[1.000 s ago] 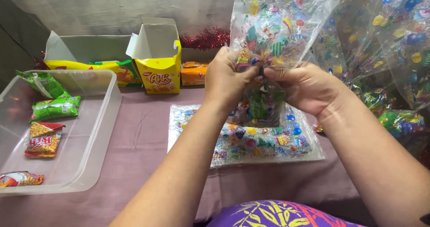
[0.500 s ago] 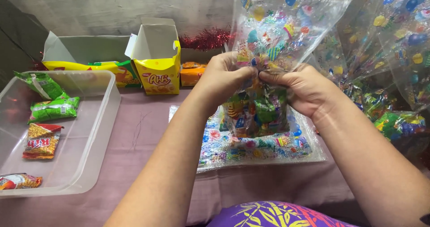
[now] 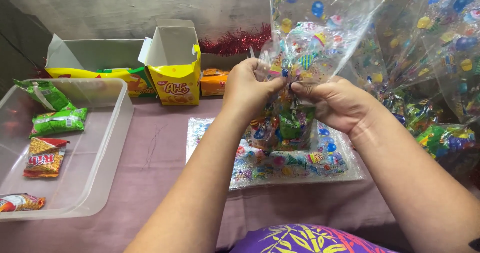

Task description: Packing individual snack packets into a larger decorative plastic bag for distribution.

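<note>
Both my hands pinch the neck of a clear gift bag [image 3: 287,123] printed with coloured balloons, held above the table. My left hand [image 3: 248,88] grips it on the left, my right hand [image 3: 334,102] on the right, thumbs nearly touching. Snack packets show through the bag's filled lower part. Its loose top [image 3: 320,28] fans upward. Under the bag lies a flat stack of the same printed bags [image 3: 300,165].
A clear plastic tub [image 3: 112,133] at left holds green, red and orange snack packets [image 3: 57,120]. Open yellow cartons [image 3: 175,78] stand at the back by red tinsel [image 3: 235,40]. More filled printed bags [image 3: 440,133] crowd the right side. The table has a mauve cloth [image 3: 150,183].
The bag has been lifted slightly and its neck gathered tighter between my hands. The filled bottom now hangs clear of the flat stack.
</note>
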